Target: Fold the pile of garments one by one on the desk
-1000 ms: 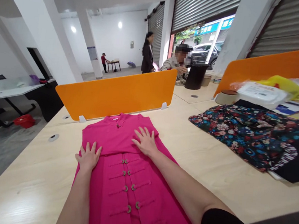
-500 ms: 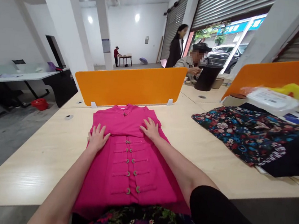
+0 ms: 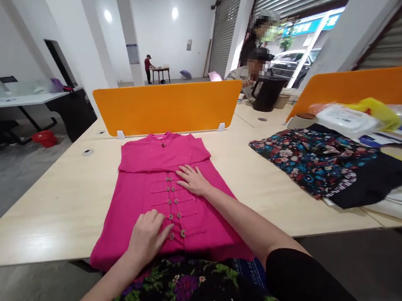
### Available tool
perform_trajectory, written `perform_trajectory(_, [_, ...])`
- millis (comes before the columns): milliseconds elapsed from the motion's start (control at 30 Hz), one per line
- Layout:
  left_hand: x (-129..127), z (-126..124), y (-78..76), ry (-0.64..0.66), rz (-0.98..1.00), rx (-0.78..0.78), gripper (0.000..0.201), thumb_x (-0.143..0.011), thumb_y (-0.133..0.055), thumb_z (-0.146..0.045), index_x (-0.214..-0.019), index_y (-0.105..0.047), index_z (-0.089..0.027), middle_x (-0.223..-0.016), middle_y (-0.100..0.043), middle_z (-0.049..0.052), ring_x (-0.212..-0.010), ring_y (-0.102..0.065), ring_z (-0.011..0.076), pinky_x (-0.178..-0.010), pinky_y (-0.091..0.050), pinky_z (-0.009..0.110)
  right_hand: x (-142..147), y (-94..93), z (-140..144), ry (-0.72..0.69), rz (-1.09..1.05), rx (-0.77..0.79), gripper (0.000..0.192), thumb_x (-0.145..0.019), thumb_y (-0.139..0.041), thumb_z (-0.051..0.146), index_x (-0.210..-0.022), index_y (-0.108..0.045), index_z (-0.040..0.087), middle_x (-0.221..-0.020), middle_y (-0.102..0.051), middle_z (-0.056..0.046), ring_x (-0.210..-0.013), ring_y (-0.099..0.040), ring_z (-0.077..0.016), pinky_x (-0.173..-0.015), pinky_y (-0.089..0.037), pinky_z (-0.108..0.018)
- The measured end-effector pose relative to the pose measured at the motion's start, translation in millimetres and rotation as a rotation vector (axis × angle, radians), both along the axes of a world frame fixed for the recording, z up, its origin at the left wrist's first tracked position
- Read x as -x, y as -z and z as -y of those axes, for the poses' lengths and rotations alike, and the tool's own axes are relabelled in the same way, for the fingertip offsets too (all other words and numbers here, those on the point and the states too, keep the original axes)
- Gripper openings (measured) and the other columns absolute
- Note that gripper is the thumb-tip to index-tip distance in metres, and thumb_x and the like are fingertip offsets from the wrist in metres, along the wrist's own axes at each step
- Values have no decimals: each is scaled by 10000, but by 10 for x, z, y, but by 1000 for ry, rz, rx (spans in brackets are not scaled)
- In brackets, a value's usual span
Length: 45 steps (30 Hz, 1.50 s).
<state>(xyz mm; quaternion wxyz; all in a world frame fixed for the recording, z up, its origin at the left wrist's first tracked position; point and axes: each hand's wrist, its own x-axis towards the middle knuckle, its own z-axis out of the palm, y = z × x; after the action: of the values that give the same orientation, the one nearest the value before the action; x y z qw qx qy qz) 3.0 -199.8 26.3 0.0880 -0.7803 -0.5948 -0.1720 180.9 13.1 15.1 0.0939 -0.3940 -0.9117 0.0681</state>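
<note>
Left hand (image 3: 146, 236) now lower, flat on pink garment (image 3: 136, 196), collar pointing away; right hand (image 3: 192, 179) spread.

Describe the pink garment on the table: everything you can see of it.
The pink garment is a bright magenta top of matte woven cloth, lying flat, front up, on the pale wooden table. It has a small stand collar and a centre row of loop fastenings with round buttons. Its upper part forms a folded band across the chest. The left hand rests near the hem, the right hand flat at mid-front.
</note>
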Motion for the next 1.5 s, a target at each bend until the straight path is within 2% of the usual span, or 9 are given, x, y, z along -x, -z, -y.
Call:
perform_trajectory(100, [-130, 40, 9, 40, -24, 31, 267, -893, -481, -441, -871, -566, -189, -787, -580, 49, -758, -544, 198, -678, -426, 320, 9, -4, 2, 5, 33, 11, 584, -952, -263, 561, -1463, -332, 289, -1556, -240, -41, -1431, -148, -271, -1117, -130, -583])
perform_trajectory(267, [-257, 11, 80, -39, -76, 30, 80, -860, -471, -198, -854, -550, -185, -793, -582, 52, -775, -556, 196, -693, -430, 308, 15, -20, 18, -1, 28, 10, 578, -956, -255, 560, -1463, -332, 292, -1558, -234, -32, -1429, -150, -262, -1124, -120, -563])
perform_trajectory(533, [-294, -10, 110, 79, 170, 44, 196, -950, -362, -215, -808, -497, -205, -775, -567, 19, -701, -553, 137, -640, -436, 254, 6, 10, -7, -7, 18, -6, 570, -955, -264, 550, -1455, -353, 291, -1549, -260, -37, -1424, -168, -267, -1120, -143, -564])
perform_trajectory(700, [-273, 153, 72, -40, 86, 61, 244, -918, -451, -397, -786, -503, -198, -747, -557, 30, -677, -543, 150, -606, -422, 270, -7, 24, -20, -3, 7, 7, 566, -959, -272, 536, -1454, -359, 275, -1549, -258, -42, -1422, -166, -271, -1121, -128, -563])
perform_trajectory(933, [-302, 150, -6, -194, -23, 239, 135, -875, -431, -203, -817, -552, -186, -813, -592, 55, -733, -576, 167, -640, -426, 281, -9, 15, -1, 11, -1, 11, 563, -965, -255, 528, -1453, -363, 269, -1546, -265, -42, -1417, -180, -266, -1122, -144, -544])
perform_trajectory(1133, [-229, 156, -29, -67, 172, 177, 191, -912, -380, -200, -782, -520, -198, -779, -561, 36, -728, -561, 159, -663, -436, 279, -2, -11, 3, 13, 4, 7, 544, -963, -277, 518, -1445, -375, 285, -1544, -272, -31, -1417, -188, -265, -1121, -152, -548])
perform_trajectory(1333, [-285, 125, -112, 120, 241, 269, 197, -924, -421, -306, -856, -573, -200, -823, -556, 46, -759, -549, 165, -700, -465, 298, 1, -11, -4, 1, -12, -6, 552, -957, -288, 530, -1440, -383, 280, -1536, -291, -41, -1412, -202, -268, -1119, -156, -552])
perform_trajectory(1433, [-161, 323, -73, 224, 390, 233, 217, -930, -410, -310, -1008, -590, -216, -897, -587, 67, -829, -573, 169, -742, -491, 301, 18, -21, 0, -1, -20, 0, 546, -952, -319, 519, -1435, -391, 275, -1533, -300, -47, -1415, -197, -271, -1119, -146, -561])
perform_trajectory(1500, [55, 524, 67, 211, 477, 162, 229, -931, -392, -321, -927, -606, -241, -852, -609, 62, -797, -593, 165, -721, -508, 297, 14, -71, 8, -6, -50, 29, 549, -941, -358, 518, -1428, -405, 267, -1529, -306, -53, -1414, -205, -269, -1123, -149, -550])
